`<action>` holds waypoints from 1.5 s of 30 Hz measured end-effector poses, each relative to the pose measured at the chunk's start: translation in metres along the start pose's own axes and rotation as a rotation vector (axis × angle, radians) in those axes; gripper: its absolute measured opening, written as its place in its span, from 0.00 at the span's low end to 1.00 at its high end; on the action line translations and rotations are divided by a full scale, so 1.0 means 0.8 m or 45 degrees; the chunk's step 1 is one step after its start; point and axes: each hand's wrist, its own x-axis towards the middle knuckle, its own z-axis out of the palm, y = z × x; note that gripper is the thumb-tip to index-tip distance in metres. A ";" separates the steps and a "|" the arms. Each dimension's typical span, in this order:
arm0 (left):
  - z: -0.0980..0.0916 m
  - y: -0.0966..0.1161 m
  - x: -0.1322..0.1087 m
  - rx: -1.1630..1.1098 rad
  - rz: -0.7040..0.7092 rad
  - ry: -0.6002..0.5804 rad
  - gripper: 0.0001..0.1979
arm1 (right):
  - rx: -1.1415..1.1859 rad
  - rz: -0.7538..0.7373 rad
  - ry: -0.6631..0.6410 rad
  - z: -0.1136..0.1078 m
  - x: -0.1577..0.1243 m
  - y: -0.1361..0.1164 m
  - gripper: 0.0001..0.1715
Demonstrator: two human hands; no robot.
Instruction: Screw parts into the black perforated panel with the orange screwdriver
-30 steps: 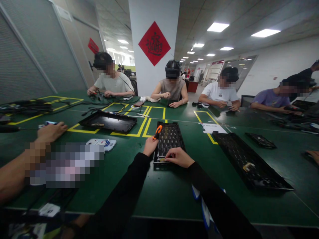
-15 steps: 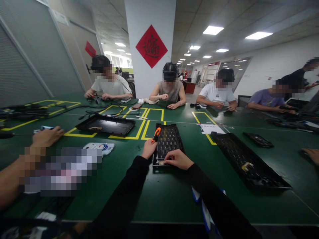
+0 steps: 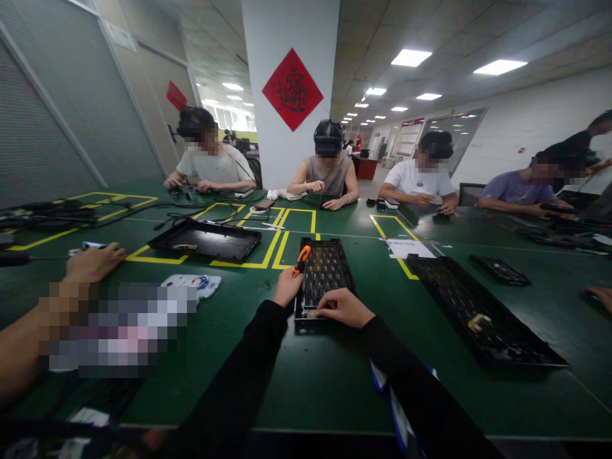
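Observation:
Straight in front of me lies a black plastic tray-like housing (image 3: 329, 271) with rows of small light marks inside. My left hand (image 3: 287, 287) is closed at its left side, around an orange-and-black handled tool (image 3: 305, 255) whose orange loop points up and away; its working end is hidden. At the near end of the housing, my right hand (image 3: 348, 307) is closed in a pinch, its fingertips against or beside a small yellowish piece (image 3: 312, 314). What those fingertips hold, if anything, is too small to make out.
A black tray (image 3: 210, 239) lies back left, and a longer black housing (image 3: 482, 312) at the right. A small black panel (image 3: 500, 269) is beyond it. A co-worker's hand (image 3: 98, 261) rests at left near a phone (image 3: 203, 285). Several people sit across the green table (image 3: 306, 395).
Both hands stay at the housing in almost the same pose. The whole view has shifted slightly; nothing has visibly been picked up or let go.

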 end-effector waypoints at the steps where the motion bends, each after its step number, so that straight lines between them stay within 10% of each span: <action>1: 0.000 0.001 0.000 0.000 0.003 -0.002 0.09 | 0.001 -0.006 0.006 0.000 0.000 0.000 0.13; 34: 0.001 -0.007 0.002 -0.004 0.062 -0.027 0.08 | -0.006 -0.040 -0.016 0.000 0.000 0.000 0.13; 45: 0.001 -0.004 0.004 -0.077 0.013 -0.037 0.08 | -0.229 0.119 0.220 -0.039 0.032 0.018 0.10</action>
